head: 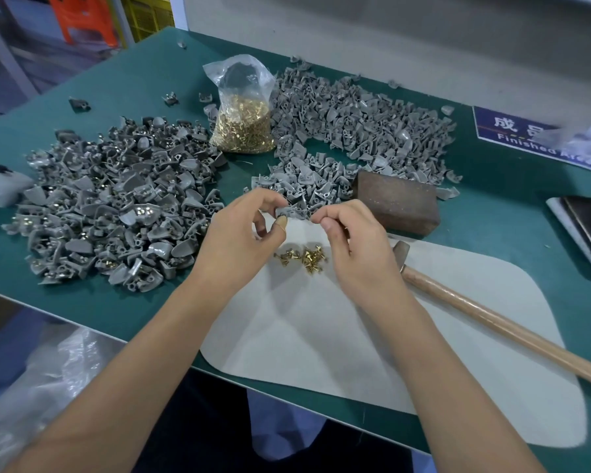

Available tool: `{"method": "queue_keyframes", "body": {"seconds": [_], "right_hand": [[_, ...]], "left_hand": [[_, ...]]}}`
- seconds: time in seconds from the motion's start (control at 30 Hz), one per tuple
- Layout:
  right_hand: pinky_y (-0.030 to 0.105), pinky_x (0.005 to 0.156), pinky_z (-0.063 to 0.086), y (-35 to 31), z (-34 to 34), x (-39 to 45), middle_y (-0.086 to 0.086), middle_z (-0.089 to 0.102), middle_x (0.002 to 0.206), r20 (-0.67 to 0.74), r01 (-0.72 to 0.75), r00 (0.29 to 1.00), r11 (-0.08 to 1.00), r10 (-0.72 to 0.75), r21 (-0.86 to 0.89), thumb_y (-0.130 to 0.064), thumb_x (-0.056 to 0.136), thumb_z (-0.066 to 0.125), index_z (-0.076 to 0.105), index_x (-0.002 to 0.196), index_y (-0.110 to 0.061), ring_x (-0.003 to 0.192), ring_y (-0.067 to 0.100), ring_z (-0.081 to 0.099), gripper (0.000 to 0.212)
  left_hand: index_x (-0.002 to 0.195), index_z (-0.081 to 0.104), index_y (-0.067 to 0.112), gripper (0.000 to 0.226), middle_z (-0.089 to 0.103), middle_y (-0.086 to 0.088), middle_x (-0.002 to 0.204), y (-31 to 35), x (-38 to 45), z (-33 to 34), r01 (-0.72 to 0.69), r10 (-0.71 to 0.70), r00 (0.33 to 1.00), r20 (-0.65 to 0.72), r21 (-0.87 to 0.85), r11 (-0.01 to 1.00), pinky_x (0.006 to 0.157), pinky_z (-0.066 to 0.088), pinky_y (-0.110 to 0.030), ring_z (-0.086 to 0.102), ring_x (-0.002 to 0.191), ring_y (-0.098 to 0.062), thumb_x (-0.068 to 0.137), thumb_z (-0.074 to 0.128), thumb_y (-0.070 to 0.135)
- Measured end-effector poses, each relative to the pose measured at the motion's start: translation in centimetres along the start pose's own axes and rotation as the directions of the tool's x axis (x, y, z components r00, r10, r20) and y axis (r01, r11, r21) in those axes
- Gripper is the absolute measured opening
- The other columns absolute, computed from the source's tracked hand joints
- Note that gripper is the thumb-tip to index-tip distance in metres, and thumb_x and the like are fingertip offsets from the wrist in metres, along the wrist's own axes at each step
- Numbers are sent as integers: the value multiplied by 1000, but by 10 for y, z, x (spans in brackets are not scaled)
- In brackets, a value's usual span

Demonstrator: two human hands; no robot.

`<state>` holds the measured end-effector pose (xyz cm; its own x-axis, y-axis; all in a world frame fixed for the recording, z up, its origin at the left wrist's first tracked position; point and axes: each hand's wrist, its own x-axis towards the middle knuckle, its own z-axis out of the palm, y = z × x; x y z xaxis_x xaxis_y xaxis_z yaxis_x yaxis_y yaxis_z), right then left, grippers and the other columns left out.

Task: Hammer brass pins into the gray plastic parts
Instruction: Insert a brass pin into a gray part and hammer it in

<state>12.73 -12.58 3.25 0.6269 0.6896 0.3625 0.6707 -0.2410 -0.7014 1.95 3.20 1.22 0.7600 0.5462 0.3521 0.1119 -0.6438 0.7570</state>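
Now left hand (pixel 246 230) pinches gray part (pixel 289 212) above bench (pixel 116 302); right hand (pixel 348 233) fingers curl together, maybe on pin. Hammer (pixel 492 322) lies untouched. Big pile (pixel 348 131) left, left pile (pixel 116 213) seems pinned.

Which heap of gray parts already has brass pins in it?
The left heap: brass glints among its parts. The right heap behind the bag shows plain gray.
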Motion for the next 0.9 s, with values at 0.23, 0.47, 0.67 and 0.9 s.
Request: {"method": "queue_keyframes", "body": {"seconds": [0.23, 0.47, 0.67, 0.9], "right_hand": [[10, 74, 43, -3, -7, -2, -12, 69, 85, -109, 0, 994, 996, 10, 88, -16, 103, 59, 71, 107, -18, 86, 1, 65, 13], [39, 77, 61, 4, -22, 2, -9, 74, 87, -371, -143, 901, 961, 226, 238, -12, 93, 72, 72, 97, -22, 84, 10, 72, 11], [21, 83, 53, 20, -50, 7, -11, 76, 95, -576, -190, 735, 924, 358, 332, -7, 94, 68, 73, 102, -19, 96, 4, 71, 15], [12, 74, 46, 35, -61, 8, -16, 72, 80, -613, -270, 682, 916, 399, 296, -10, 91, 70, 73, 87, -22, 78, -2, 65, 13]], "left_hand": [[127, 66, 28, 40, 54, 12, 91, 3, 2, 0, -121, 120, 992, -43, -2, 993, 78, 35, -8, 52, 81, -1, 92, 66, 8], [109, 66, 31, 16, 72, 12, 92, 31, 23, 17, -62, 65, 998, 0, -281, 958, 71, 52, -20, 69, 79, -11, 94, 72, 29], [93, 59, 20, 18, 74, 1, 83, 55, 61, 55, -16, 92, 983, 161, -421, 907, 70, 58, -35, 68, 70, -19, 94, 73, 32], [94, 69, 26, 11, 59, 11, 88, 55, 94, 94, -313, 315, 929, 195, -39, 949, 76, 45, -26, 52, 84, -6, 93, 70, 37]]}}
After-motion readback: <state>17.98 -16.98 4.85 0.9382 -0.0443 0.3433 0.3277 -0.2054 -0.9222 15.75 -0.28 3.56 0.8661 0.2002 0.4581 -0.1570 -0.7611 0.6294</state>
